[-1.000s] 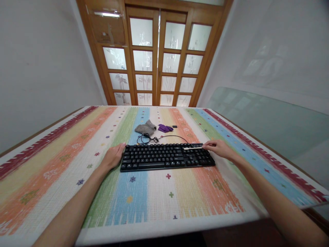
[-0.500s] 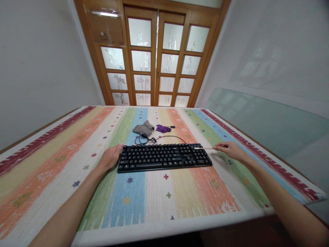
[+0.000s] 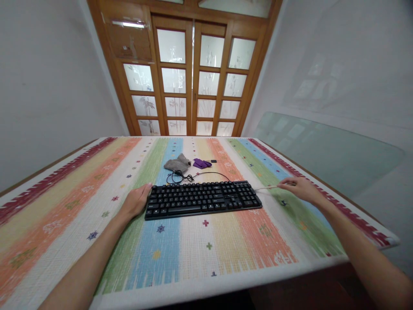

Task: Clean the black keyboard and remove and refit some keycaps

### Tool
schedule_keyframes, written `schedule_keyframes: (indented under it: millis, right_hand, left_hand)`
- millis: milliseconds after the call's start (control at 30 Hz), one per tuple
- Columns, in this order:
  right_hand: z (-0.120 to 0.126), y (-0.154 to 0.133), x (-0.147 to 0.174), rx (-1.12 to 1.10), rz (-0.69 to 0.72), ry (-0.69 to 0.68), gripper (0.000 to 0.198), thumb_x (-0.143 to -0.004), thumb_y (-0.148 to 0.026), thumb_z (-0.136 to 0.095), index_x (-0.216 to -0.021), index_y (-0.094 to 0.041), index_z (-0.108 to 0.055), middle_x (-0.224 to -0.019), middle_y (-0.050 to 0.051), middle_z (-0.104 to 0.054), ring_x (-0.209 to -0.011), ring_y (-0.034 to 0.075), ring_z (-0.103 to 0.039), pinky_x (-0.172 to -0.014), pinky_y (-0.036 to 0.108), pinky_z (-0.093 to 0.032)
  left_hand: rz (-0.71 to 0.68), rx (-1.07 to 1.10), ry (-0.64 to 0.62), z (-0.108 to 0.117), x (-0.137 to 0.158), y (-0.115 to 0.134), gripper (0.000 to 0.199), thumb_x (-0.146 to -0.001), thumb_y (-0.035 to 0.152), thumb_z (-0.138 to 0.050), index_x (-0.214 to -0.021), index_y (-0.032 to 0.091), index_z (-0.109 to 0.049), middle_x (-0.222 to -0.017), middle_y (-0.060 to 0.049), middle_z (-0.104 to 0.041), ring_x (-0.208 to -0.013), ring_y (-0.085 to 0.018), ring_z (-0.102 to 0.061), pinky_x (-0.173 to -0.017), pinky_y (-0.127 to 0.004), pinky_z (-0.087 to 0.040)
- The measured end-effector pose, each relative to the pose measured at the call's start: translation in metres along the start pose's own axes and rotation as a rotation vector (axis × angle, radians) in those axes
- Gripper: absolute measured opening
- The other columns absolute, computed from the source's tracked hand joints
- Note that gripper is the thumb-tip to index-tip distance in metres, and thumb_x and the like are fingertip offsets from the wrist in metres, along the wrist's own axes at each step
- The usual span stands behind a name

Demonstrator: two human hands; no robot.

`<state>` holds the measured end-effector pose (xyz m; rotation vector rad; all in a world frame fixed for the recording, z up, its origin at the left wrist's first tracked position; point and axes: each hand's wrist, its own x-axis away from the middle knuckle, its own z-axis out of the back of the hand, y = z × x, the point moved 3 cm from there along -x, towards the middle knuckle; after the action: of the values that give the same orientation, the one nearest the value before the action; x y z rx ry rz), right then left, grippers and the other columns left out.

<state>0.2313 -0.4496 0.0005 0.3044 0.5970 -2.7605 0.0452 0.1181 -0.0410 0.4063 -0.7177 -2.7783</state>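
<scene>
A black keyboard (image 3: 203,199) lies on the striped tablecloth in front of me. My left hand (image 3: 136,200) grips its left end, with the fingertips at the upper left corner. Off the right end, my right hand (image 3: 298,187) is closed in a pinch on a thin pale stick that looks like a cotton swab (image 3: 269,187). Its tip points left and meets the keyboard's right edge near the top corner; whether it touches is too small to tell. The keyboard's black cable (image 3: 176,176) lies coiled behind it.
Behind the keyboard lie a grey cloth (image 3: 177,163), a folded purple cloth (image 3: 201,163) and a small black object (image 3: 211,161). The tablecloth (image 3: 190,249) covers the table. A greenish glass panel (image 3: 329,146) stands along the right wall, and wooden glazed doors (image 3: 190,64) are at the back.
My right hand has drawn the swab to the right, from over the keyboard's upper right keys to its right edge. My left hand keeps its hold. The view has shifted slightly.
</scene>
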Motion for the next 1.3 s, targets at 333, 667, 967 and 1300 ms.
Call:
schedule_keyframes:
  millis: [333, 667, 967, 1300]
  right_hand:
    - [-0.003, -0.061, 0.001, -0.203, 0.018, -0.102, 0.055, -0.071, -0.073, -0.053, -0.071, -0.021, -0.072, -0.069, 0.007, -0.069, -0.068, 0.024, -0.06, -0.062, 0.034, -0.043]
    - [-0.061, -0.202, 0.013, -0.332, 0.309, -0.352, 0.034, -0.087, -0.043, -0.048, -0.079, -0.017, -0.067, -0.08, 0.005, -0.069, -0.078, 0.021, -0.062, -0.071, 0.03, -0.042]
    - [-0.117, -0.323, 0.027, -0.327, 0.505, -0.399, 0.022, -0.093, -0.024, -0.049, -0.088, -0.014, -0.068, -0.082, 0.006, -0.069, -0.075, 0.016, -0.059, -0.068, 0.025, -0.037]
    - [-0.153, -0.361, 0.026, -0.169, 0.559, -0.313, 0.025, -0.096, -0.026, -0.045, -0.095, -0.015, -0.068, -0.096, 0.01, -0.071, -0.088, 0.02, -0.061, -0.075, 0.028, -0.038]
  left_hand:
    - [0.004, 0.007, -0.013, -0.001, 0.0, -0.001, 0.059, -0.09, 0.054, -0.018, -0.088, 0.02, -0.066, -0.088, -0.009, -0.074, -0.087, -0.027, -0.067, -0.083, -0.036, -0.048]
    - [0.003, 0.059, -0.001, -0.003, -0.001, -0.004, 0.063, -0.091, 0.059, -0.018, -0.088, 0.02, -0.067, -0.088, -0.009, -0.074, -0.088, -0.027, -0.066, -0.085, -0.036, -0.047]
    - [0.034, 0.304, 0.021, 0.0, -0.003, -0.011, 0.082, -0.087, 0.075, -0.005, -0.051, 0.022, -0.057, -0.049, -0.004, -0.056, -0.069, -0.022, -0.061, -0.074, -0.031, -0.047]
    - [0.059, 0.407, 0.002, 0.001, -0.006, -0.013, 0.093, -0.084, 0.079, -0.009, -0.072, 0.013, -0.073, -0.05, -0.003, -0.056, -0.056, -0.02, -0.056, -0.062, -0.031, -0.045]
